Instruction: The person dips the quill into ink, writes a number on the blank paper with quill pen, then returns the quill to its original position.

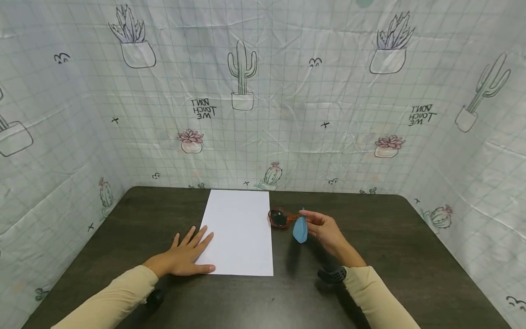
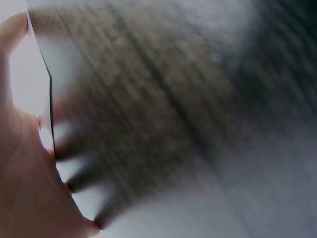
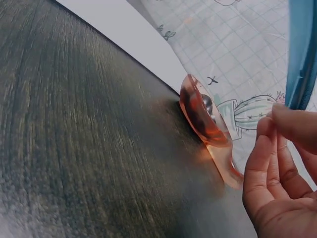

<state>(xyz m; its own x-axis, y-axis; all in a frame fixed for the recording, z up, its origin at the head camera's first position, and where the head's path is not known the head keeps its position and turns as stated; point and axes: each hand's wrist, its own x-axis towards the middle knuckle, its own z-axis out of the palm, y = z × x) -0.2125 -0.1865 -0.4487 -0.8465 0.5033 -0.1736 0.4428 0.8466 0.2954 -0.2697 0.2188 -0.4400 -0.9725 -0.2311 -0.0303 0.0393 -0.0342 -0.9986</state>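
My left hand [image 1: 183, 257] lies palm down with fingers spread, across the left edge of a blank white paper sheet [image 1: 240, 233]. In the left wrist view, its fingers blur out over the dark table. Between thumb and fingertips, my right hand [image 1: 328, 234] pinches a flat blue leaf-shaped thing [image 1: 300, 230], hanging downward; its kind is unclear. Just left of it, at the paper's right edge, is a shiny orange see-through piece [image 3: 207, 110] with a rounded rim, dark middle and narrow stem. That stem runs toward my right fingers; whether they touch it, I cannot tell.
The dark wood-grain table [image 1: 378, 237] reaches back to a pale grid-printed cloth [image 1: 287, 91] with cactus drawings, which also hangs at both sides. Black wrist bands [image 1: 332, 275] sit at my long cream sleeves [image 1: 376, 294].
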